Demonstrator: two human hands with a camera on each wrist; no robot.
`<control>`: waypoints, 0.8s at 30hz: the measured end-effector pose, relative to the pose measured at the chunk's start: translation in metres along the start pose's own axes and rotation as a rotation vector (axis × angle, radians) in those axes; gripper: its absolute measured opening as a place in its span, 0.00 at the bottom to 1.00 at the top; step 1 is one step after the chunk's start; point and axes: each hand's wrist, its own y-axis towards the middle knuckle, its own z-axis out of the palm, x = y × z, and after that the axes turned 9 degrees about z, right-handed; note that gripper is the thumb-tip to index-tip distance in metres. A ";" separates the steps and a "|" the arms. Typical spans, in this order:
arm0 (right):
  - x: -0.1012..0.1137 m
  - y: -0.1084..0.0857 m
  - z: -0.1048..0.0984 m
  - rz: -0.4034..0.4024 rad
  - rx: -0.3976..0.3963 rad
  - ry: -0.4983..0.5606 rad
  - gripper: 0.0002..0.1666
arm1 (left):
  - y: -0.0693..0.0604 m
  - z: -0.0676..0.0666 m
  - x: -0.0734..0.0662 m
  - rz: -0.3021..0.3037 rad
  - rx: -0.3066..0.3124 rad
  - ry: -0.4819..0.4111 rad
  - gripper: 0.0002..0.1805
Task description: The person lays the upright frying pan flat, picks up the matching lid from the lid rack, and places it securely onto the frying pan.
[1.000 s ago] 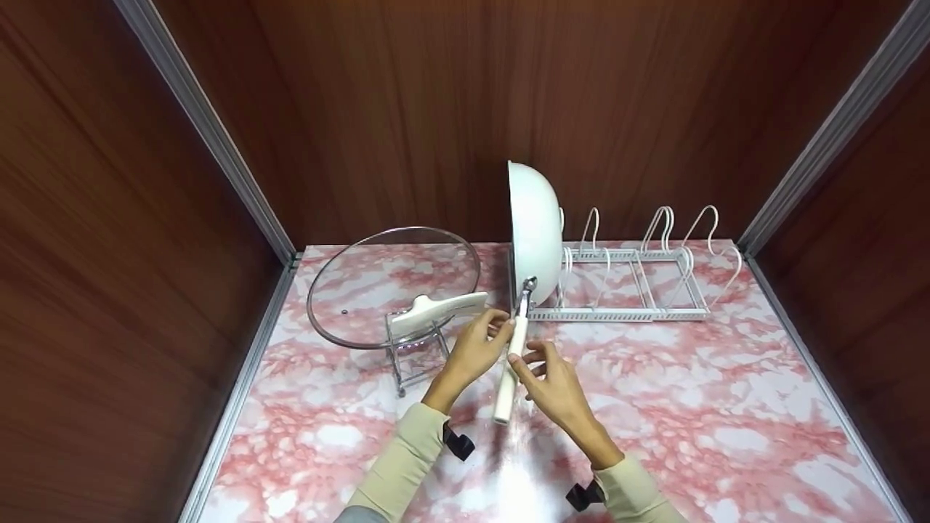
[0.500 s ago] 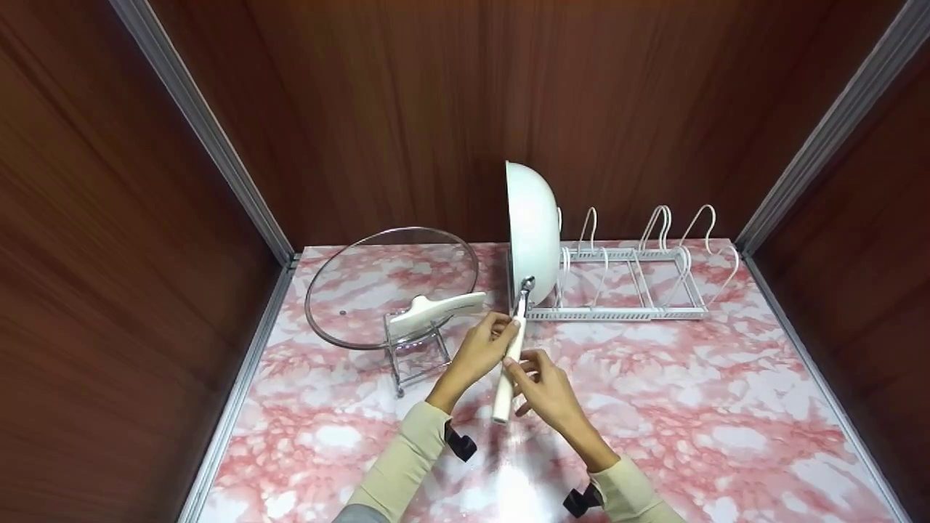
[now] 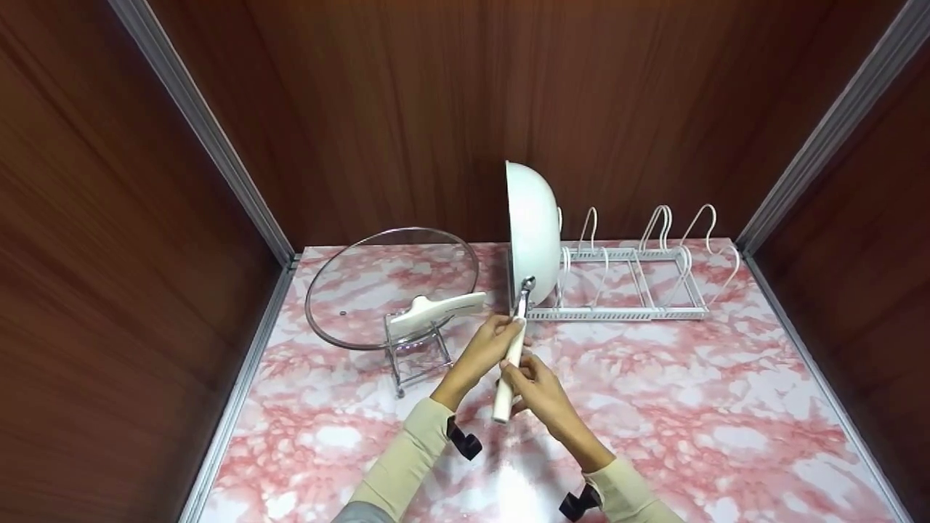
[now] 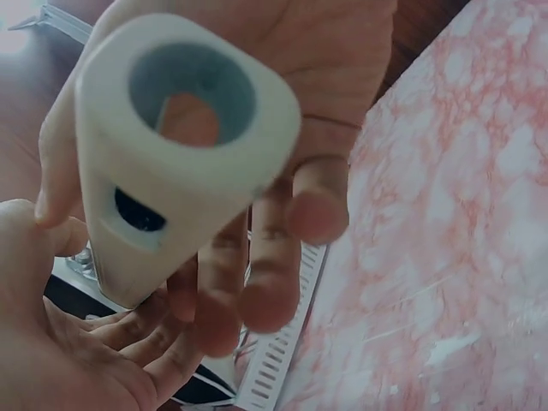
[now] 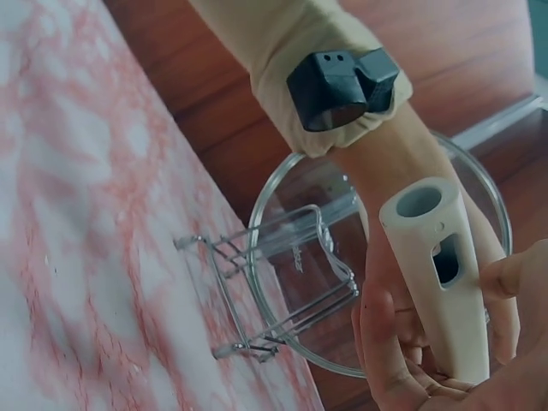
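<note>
A white wok [image 3: 534, 225] stands on its side, its rim to the left and its rounded outside to the right, at the left end of a white wire rack [image 3: 603, 314]. Its pale handle [image 3: 503, 403] points down toward the person. Close to the wok, my left hand [image 3: 479, 352] holds the handle's upper part between thumb and fingers. Lower down, my right hand [image 3: 543, 392] holds the same handle, thumb on top and fingers curled beneath. In the right wrist view the handle's hollow end [image 5: 419, 201] shows in front of the left hand.
Left of the hands, a glass lid [image 3: 341, 272] with a white grip [image 3: 421, 312] leans in a small chrome wire stand [image 3: 398, 367]. Several wire dividers rise from the rack on the right. Brown wood panels [image 3: 407, 109] enclose the marbled tabletop [image 3: 690, 407].
My right hand has moved slightly left and its fingers have closed round the handle. My left hand has shifted slightly right on it. The wok stays almost in place.
</note>
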 end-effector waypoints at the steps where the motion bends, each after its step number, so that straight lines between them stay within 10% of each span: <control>1: 0.000 0.000 0.000 0.007 0.009 0.012 0.26 | 0.000 0.000 0.000 -0.007 0.000 -0.029 0.25; 15: -0.004 0.000 0.002 0.066 0.176 0.149 0.24 | 0.005 0.003 0.006 -0.107 0.085 -0.398 0.16; 24: -0.007 0.002 0.002 0.126 0.270 0.295 0.16 | 0.008 0.007 0.007 -0.199 0.078 -0.482 0.15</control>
